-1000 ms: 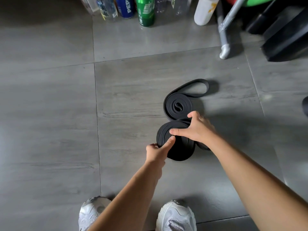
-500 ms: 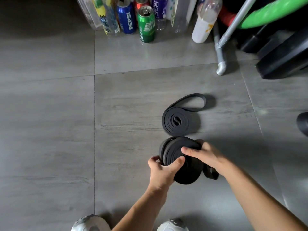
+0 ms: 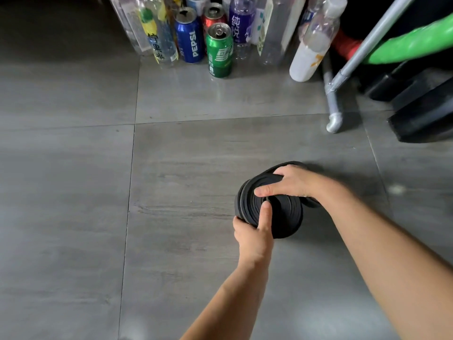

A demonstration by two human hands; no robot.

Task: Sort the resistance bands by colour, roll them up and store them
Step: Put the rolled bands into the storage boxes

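Head camera looks down at grey floor tiles, where just right of centre the left hand grips the lower edge of the rolled black resistance bands, thumb pressed up the coil's face. Further right, the right hand curls over the top rim, thumb laid across it. Rolling looks nearly done, I'd say, a loose end showing under the right wrist; storing is left.
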